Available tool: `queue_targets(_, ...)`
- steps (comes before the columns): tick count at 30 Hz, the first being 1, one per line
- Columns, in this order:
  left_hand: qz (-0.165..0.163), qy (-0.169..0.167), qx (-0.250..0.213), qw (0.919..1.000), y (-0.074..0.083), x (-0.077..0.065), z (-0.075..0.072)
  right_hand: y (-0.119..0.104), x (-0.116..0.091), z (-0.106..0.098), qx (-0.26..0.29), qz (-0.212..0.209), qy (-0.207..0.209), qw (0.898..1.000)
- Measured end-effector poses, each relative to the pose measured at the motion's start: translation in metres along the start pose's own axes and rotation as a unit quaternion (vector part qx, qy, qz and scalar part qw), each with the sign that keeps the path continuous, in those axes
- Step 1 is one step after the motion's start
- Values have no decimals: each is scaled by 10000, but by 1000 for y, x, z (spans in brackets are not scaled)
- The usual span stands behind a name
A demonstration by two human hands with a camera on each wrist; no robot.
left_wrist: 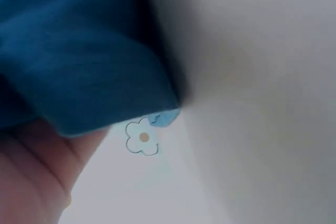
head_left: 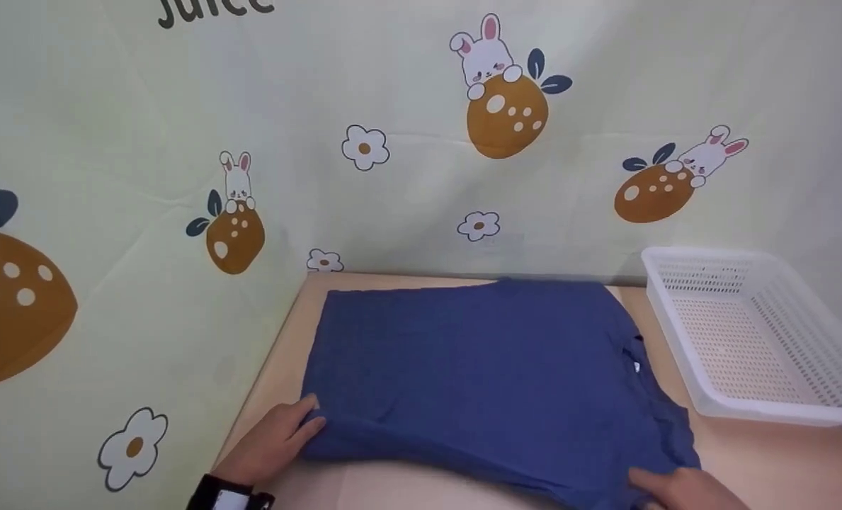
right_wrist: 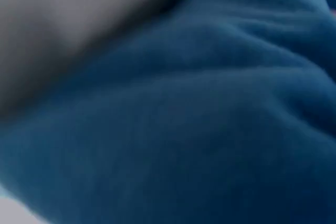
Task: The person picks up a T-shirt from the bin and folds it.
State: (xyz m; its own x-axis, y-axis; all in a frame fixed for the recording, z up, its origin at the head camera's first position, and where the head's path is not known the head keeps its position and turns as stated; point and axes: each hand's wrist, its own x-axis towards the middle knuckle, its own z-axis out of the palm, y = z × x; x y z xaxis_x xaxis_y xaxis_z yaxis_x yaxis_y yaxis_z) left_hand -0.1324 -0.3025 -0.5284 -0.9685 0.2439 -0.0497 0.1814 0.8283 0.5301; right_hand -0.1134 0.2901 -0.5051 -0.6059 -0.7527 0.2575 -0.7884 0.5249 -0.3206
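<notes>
Left hand (head_left: 272, 435) pinches the near-left corner of a blue shirt (head_left: 463, 375), thumb and finger meeting on the cloth. From my end, I see the right hand (head_left: 686, 489) gripping the near edge toward the neckline, partly cut off by the frame. I have the shirt spread mostly flat across the desk (head_left: 803, 460), beside a white basket (head_left: 686, 354), before a rabbit-print curtain (head_left: 406, 57).
</notes>
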Motion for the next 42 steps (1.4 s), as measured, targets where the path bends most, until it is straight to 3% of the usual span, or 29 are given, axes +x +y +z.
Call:
queue_targets(1,30,139,62,9999,1,2,-2,1,2,-12,-201,461,8,9987)
queue_targets(3,13,426,236,9988,2,5,-6,5,11,-31,-856,962,152,9916)
queue_targets(6,-7,767,544,9956,3,15,-14,17,35,-47,-1567,1294,585,9774)
queue_targets(10,-39,934,876,9918,-1,34,-24,41,71,-50,-1736,1639,697,9686)
queue_targets(15,-15,885,852,9924,-9,66,-33,77,98,-38,-1515,2203,566,9619)
queue_targets(21,39,819,605,9948,-25,98,-41,112,126,-11,-1340,2765,541,9501)
queue_targets(25,-9,804,490,9956,-37,114,-35,129,148,14,-1588,3172,693,9324)
queue_targets(28,-124,989,787,9919,-38,119,-23,132,155,25,-1974,3165,1052,9218)
queue_targets(30,-170,1192,1128,9863,-31,119,-14,127,154,27,-2004,3042,1150,9242)
queue_targets(33,-46,1395,1494,9789,-11,117,0,113,150,27,-1333,2672,862,9505)
queue_targets(36,46,1042,1430,9842,12,117,13,102,144,28,-457,2560,10,9656)
queue_targets(39,-22,277,1264,9916,29,119,25,100,135,31,-189,2726,-767,9589)
queue_targets(42,-134,-342,1306,9908,37,123,33,105,124,34,-276,2952,-1167,9479)
